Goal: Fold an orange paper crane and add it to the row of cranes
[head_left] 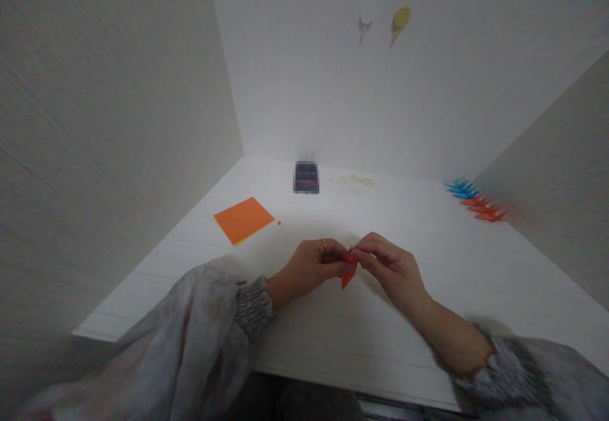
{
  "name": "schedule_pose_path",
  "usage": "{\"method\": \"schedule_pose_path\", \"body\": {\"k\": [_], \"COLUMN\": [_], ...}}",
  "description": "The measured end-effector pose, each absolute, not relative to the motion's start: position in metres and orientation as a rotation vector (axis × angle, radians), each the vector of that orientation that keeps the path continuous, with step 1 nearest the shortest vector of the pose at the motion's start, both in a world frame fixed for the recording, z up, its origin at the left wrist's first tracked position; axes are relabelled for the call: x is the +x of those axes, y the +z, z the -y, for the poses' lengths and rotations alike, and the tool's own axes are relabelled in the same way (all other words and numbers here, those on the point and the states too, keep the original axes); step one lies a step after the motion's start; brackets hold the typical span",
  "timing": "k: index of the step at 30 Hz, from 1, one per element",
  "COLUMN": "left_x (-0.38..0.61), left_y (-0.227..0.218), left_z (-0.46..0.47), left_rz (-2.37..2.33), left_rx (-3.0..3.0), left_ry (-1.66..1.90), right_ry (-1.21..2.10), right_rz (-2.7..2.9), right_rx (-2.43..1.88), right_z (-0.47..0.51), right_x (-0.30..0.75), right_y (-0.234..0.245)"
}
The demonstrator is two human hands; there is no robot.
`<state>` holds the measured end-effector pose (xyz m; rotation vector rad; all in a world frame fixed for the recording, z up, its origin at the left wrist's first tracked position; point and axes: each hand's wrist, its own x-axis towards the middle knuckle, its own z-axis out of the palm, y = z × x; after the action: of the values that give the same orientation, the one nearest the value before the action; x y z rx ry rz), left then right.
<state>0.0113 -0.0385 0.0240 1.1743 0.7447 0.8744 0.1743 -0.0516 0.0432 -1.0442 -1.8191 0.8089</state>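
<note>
A small folded piece of orange paper [349, 272] hangs point-down between my two hands over the middle of the white table [428, 262]. My left hand [311, 267], with a ring on one finger, pinches its upper left side with closed fingers. My right hand [387, 264] pinches its top from the right, fingers pressed together. Both forearms rest on the table in grey sleeves.
A stack of flat orange paper sheets [243, 219] lies at the left, a tiny orange scrap [279, 222] beside it. A dark small box [306, 177] stands at the back. A row of folded blue and orange paper pieces [476, 200] lies at the far right. Walls enclose three sides.
</note>
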Motion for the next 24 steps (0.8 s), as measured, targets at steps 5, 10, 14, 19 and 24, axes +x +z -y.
{"method": "schedule_pose_path", "body": {"k": [5,10,14,19,24], "left_x": [0.0105,0.011,0.0104,0.009,0.0087], "left_y": [0.0219,0.0205,0.0195,0.0192,0.0205], "left_z": [0.0375,0.0377,0.038,0.0379,0.0379], "left_rz": [-0.728,-0.703,-0.712,-0.753,-0.76], "left_rx": [1.202,1.201,1.256,1.36,1.412], "left_ry": [0.883,0.864,0.854,0.821,0.81], "right_ry": [0.833,0.853,0.89,0.932,0.918], "right_rz": [1.812,1.887,1.917,1.894,1.883], "right_rx": [-1.055,-0.991,-0.988,-1.015,-1.043], "right_z": [0.051,0.0486,0.0474,0.0479,0.0483], "right_x": [0.1773,0.1813,0.182,0.1818,0.1816], "right_y": [0.0445,0.046,0.0471,0.0472,0.0466]}}
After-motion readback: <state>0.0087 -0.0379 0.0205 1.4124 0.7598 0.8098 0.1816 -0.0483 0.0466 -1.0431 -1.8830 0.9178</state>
